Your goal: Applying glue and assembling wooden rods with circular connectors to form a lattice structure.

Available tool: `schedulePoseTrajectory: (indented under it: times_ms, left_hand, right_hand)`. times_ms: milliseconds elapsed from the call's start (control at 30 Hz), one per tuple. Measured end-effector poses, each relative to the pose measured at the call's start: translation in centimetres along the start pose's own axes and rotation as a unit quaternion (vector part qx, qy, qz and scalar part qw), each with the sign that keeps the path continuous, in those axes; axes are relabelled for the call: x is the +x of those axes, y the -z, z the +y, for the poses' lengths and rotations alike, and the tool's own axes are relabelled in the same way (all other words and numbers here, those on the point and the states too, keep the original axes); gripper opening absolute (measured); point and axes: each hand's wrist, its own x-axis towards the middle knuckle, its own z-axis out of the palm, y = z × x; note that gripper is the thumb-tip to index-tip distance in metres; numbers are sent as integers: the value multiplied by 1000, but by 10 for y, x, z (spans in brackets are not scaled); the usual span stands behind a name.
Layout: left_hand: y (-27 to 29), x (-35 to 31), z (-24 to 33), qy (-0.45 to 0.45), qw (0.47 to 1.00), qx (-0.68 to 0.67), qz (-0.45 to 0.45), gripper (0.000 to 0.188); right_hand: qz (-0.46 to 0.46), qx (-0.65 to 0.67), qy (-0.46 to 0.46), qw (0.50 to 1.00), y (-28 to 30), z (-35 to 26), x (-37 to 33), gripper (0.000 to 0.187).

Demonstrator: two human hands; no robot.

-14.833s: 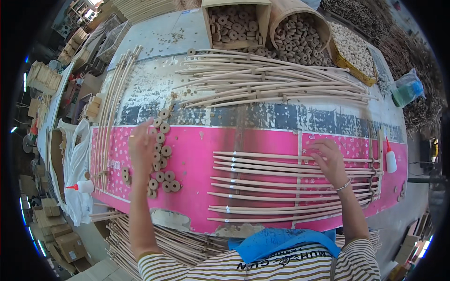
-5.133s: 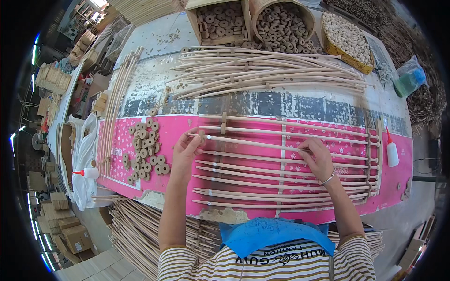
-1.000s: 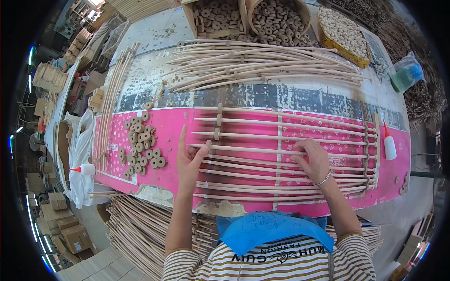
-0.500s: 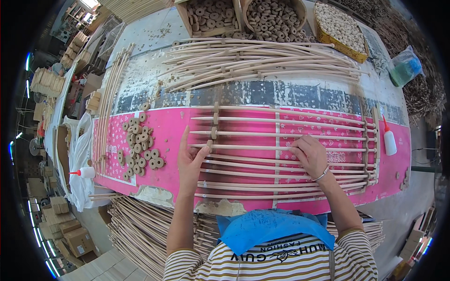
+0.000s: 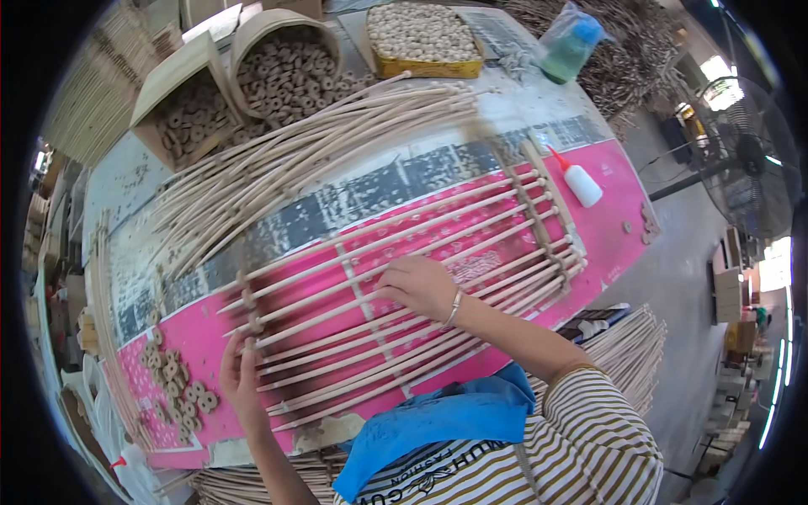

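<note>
Several thin wooden rods (image 5: 404, 225) lie side by side across a pink sheet, slanting in view. My left hand (image 5: 238, 379) pinches a small wooden ring at the pointed left end of one rod. Just beyond it, more wooden rings (image 5: 247, 301) sit on the neighbouring rods in a row. My right hand (image 5: 422, 288), wearing a bracelet, has its fingers closed on a rod near mid-length. The right ends of the rods bear beads and rest along a wooden rack (image 5: 539, 220).
Loose wooden rings (image 5: 175, 383) lie at the left. Beyond are a rod bundle (image 5: 324, 143), a wooden box (image 5: 160, 88) and a round tub (image 5: 252, 34) of rings, and a yellow basket (image 5: 429, 69) of balls. A glue bottle (image 5: 582, 185) lies at the right; a fan (image 5: 749, 156) stands past the table.
The whole view has swung, so the table now slants and the fan shows at the right. My left hand is still at the rod ends, my right hand still on the rods.
</note>
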Motion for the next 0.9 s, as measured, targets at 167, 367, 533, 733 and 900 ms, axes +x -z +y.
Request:
schedulePoseTrajectory:
  times_ms: [167, 367, 533, 733, 900]
  left_hand:
    - [-37, 18, 7, 16, 999, -29, -6, 48]
    - [-32, 10, 9, 15, 998, -54, 16, 63]
    - [-33, 11, 15, 23, 997, -59, 33, 70]
    - [-33, 12, 8, 23, 999, -30, 32, 73]
    - [-37, 12, 6, 17, 998, -54, 38, 73]
  right_hand:
    - [20, -3, -9, 1000, 23, -4, 1, 20]
    - [13, -6, 14, 1000, 25, -7, 7, 14]
    - [20, -14, 24, 999, 21, -7, 9, 14]
    - [8, -31, 22, 999, 18, -3, 9, 15]
    - [5, -13, 21, 1000, 18, -4, 12, 16]
